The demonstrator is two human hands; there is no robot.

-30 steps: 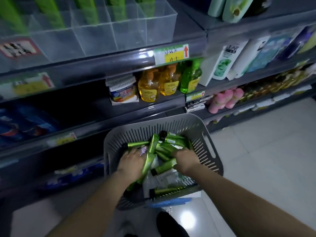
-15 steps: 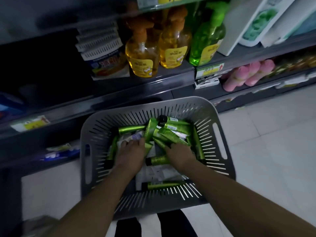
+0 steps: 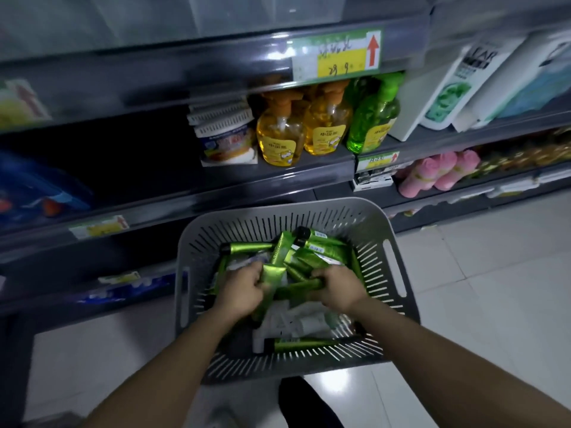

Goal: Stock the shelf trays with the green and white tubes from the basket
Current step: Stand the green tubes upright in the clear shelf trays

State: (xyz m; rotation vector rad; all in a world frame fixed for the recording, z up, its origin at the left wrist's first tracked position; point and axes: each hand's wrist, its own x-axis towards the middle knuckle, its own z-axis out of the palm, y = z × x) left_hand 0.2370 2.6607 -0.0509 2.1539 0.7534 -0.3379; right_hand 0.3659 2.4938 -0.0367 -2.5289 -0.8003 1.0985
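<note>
in the head view, both our hands are down inside the grey basket (image 3: 383, 230), which sits in front of the lower shelves. our left hand (image 3: 244, 288) is curled round a green tube (image 3: 272, 274), maybe more than one. our right hand (image 3: 335, 290) wraps a second green tube (image 3: 299, 287) that lies crosswise between the two fists. the other green tubes (image 3: 324, 248) are heaped toward the far wall, with white tubes (image 3: 296, 322) lower down near the middle. the clear shelf trays (image 3: 247, 10) show blurred along the top edge. to do this pickup well, we judge it best to gather tubes with caps one way, lift straight up past the rim, and avoid squeezing the soft bodies.
</note>
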